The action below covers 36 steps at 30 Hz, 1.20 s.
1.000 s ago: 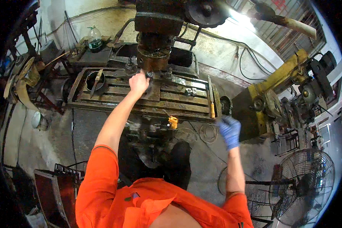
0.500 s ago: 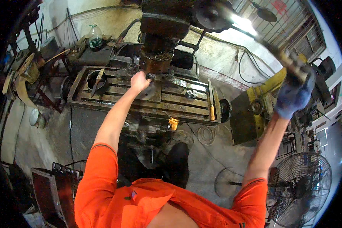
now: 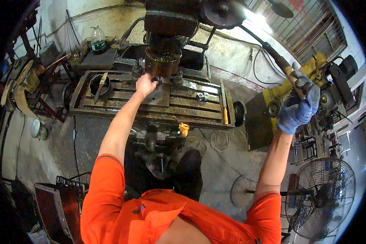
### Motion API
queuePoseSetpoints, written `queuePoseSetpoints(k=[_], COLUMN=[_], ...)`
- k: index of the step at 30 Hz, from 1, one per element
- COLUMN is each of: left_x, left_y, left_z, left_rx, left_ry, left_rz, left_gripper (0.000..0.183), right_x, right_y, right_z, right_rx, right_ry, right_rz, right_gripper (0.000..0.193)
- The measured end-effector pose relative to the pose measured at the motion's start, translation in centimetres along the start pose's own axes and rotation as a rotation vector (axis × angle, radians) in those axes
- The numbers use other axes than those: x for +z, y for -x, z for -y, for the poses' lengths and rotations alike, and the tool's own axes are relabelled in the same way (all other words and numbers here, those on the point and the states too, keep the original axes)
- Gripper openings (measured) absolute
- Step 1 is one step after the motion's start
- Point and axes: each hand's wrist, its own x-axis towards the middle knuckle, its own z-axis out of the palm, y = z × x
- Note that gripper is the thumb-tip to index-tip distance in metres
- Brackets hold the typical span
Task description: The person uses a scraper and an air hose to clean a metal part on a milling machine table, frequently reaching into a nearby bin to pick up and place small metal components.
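Note:
My left hand (image 3: 145,84), bare, is closed just under the spindle head (image 3: 162,63) of a large drilling machine. A small dark piece shows beside its fingers; what they grip is mostly hidden. Beneath lies the slotted metal worktable (image 3: 191,107). At the right, my gloved right hand (image 3: 299,107) is wrapped round the end of a long feed lever (image 3: 278,59), which slopes up to the round hub (image 3: 223,13) on the machine. Small metal blocks (image 3: 201,96) sit on the table, right of my left hand.
A pot (image 3: 105,87) with a brush (image 3: 101,86) across it stands on the table's left end. A wooden-handled file (image 3: 225,101) lies along the right end. A yellow tool (image 3: 183,129) is at the front edge. A fan (image 3: 319,197) stands at right, a bottle (image 3: 98,40) at back left.
My right hand has swung inward to the left and slightly down with the lever. The left hand keeps its place under the spindle. The whole view has shifted a little.

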Motion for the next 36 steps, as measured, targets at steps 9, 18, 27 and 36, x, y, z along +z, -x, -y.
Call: queuePoseSetpoints(k=[9,18,27,36], left_x=[1.1,1.6,-1.5,-14.7], left_y=[-0.4,-0.5,0.6,10.1], left_z=[1.1,1.3,2.0,10.3], left_rx=[0.032,0.043,0.071,0.079], left_ry=[-0.008,-0.003,0.108,-0.456], left_rz=[-0.052,-0.096,0.051,-0.393], left_gripper=[0.042,0.034,0.037,0.044], right_x=[-0.3,0.3,1.1,1.4], right_y=[1.6,3.0,5.7,5.3], right_z=[-0.6,-0.9,-1.2,-0.4], right_rx=[-0.275,-0.125,-0.03,-0.044], right_ry=[0.459,0.021,-0.013,0.015], right_rz=[-0.076,0.042,-0.101,-0.114], right_gripper=[0.031,0.031,0.028,0.031])
